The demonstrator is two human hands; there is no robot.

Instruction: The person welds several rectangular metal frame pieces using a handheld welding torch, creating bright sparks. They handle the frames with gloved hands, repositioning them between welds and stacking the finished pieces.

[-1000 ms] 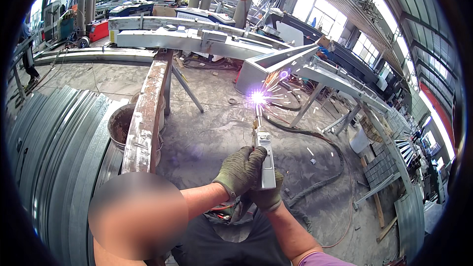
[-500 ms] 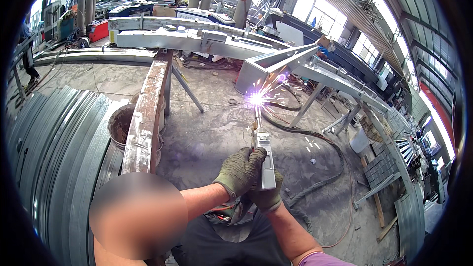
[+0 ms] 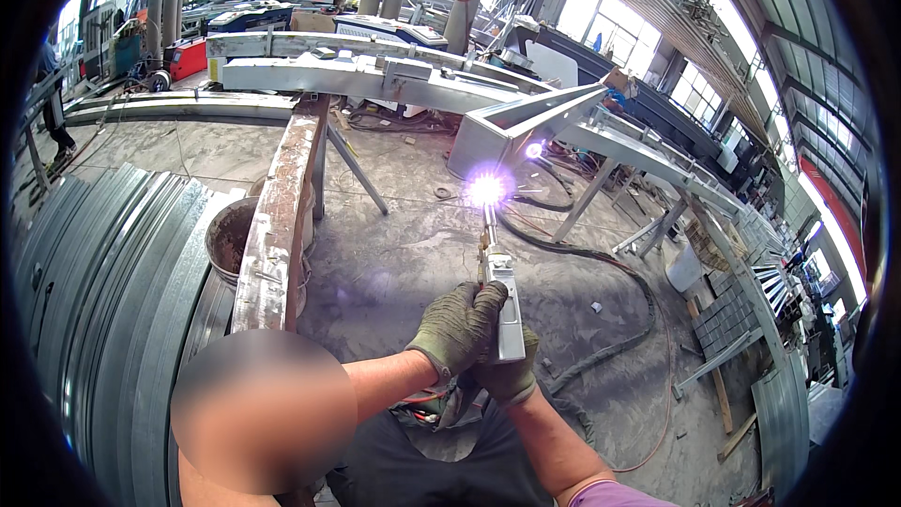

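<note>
While the left hand (image 3: 462, 321) and right hand (image 3: 512, 374) both stay wrapped round the torch (image 3: 508, 314), its spray of sparks has thinned to a compact glow (image 3: 487, 190), which suggests a calmer burn. The torch points far, toward the box (image 3: 477, 145); glare hides whether they touch. On the left runs the beam (image 3: 270, 235), on the right the hose (image 3: 649, 305); the floor (image 3: 394, 258) between seems to allow sideways movement.

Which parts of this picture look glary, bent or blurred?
Head view: white-violet glare hides the tip of the handheld welding torch, with a smaller violet spot that may be a reflection; the windows wash out; fisheye distortion bows the stacked steel profiles; a round blur covers part of the left arm, while the gloved left hand looks sharp.
</note>
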